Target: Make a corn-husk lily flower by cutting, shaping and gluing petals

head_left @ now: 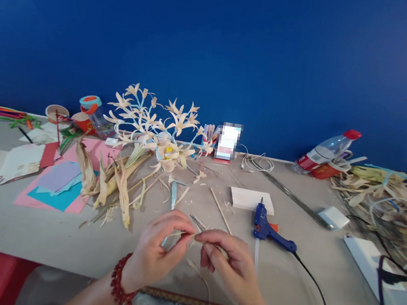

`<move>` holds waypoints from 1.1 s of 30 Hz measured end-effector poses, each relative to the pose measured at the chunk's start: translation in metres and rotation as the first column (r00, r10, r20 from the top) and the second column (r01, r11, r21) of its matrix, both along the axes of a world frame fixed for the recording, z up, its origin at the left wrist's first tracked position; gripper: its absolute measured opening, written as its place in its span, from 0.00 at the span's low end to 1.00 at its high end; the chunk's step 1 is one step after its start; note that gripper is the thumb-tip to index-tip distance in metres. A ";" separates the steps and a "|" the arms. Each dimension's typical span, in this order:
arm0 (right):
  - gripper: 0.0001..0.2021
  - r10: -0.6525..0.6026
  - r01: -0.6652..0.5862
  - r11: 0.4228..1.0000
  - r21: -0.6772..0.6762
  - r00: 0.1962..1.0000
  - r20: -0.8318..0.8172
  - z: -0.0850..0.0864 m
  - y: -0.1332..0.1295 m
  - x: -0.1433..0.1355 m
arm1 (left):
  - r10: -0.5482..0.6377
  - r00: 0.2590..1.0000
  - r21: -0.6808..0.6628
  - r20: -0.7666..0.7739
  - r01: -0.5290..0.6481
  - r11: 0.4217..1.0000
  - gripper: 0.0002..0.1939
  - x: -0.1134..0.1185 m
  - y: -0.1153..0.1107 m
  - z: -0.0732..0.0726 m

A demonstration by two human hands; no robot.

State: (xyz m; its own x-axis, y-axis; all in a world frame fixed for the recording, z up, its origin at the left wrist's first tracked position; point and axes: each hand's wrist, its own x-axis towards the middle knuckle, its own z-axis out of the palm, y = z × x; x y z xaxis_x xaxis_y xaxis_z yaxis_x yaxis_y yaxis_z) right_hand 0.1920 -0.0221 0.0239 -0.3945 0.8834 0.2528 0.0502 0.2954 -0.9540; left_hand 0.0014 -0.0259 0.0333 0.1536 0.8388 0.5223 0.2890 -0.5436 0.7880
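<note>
Closest in, I see a thin pale strip on the table; left hand and right hand angle inward, fingertips almost meeting, grip unclear to me. Beyond: blue glue gun, bottle, red label unreadable.

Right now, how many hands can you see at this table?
2: the left hand, with a red beaded bracelet at its wrist, and the right hand, nearer the blue glue gun. No others show.

The head-worn camera looks forward and down, close above the hands, toward a blue wall
</note>
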 end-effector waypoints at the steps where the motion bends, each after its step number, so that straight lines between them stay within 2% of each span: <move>1: 0.11 -0.004 0.003 1.000 0.020 1.000 0.005 0.000 0.000 0.000 | -0.011 1.000 -0.002 0.002 0.011 1.000 0.08 0.000 0.000 0.000; 7: 0.11 -0.067 0.062 0.989 0.131 0.997 0.031 0.005 0.000 -0.003 | -0.074 0.997 -0.040 -0.010 0.073 0.996 0.12 -0.001 -0.001 0.005; 12: 0.11 -0.107 0.084 0.971 0.224 0.990 0.091 0.005 0.000 -0.002 | -0.102 0.995 -0.037 -0.010 0.101 0.994 0.12 -0.001 -0.001 0.006; 16: 0.10 -0.113 0.084 0.971 0.224 0.987 0.118 0.008 -0.001 -0.002 | -0.063 0.998 -0.033 0.007 0.063 0.997 0.09 0.001 -0.001 0.006; 19: 0.06 -0.093 0.068 0.974 0.215 0.990 0.110 0.011 -0.001 -0.004 | -0.055 0.998 -0.032 0.006 0.056 0.998 0.09 0.002 -0.001 0.007; 22: 0.03 -0.126 0.097 0.968 0.233 0.985 0.114 0.011 -0.001 -0.007 | -0.050 0.998 -0.032 0.023 0.050 0.998 0.09 0.003 -0.002 0.008; 28: 0.05 -0.139 0.091 0.942 0.324 0.982 0.128 0.009 0.000 -0.011 | -0.111 0.990 -0.061 0.087 0.116 0.991 0.11 0.004 -0.004 0.010; 33: 0.07 -0.191 0.113 0.903 0.414 0.970 0.151 0.009 0.001 -0.011 | -0.098 0.993 -0.037 0.059 0.101 0.994 0.11 0.007 -0.002 0.011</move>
State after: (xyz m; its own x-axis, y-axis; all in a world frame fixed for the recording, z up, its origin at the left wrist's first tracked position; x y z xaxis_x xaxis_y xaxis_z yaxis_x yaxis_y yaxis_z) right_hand 0.1812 -0.0206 0.0328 -0.3369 0.7758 0.5335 0.2877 0.6243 -0.7263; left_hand 0.0085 -0.0277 0.0438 0.2081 0.8411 0.4992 0.1891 -0.5354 0.8232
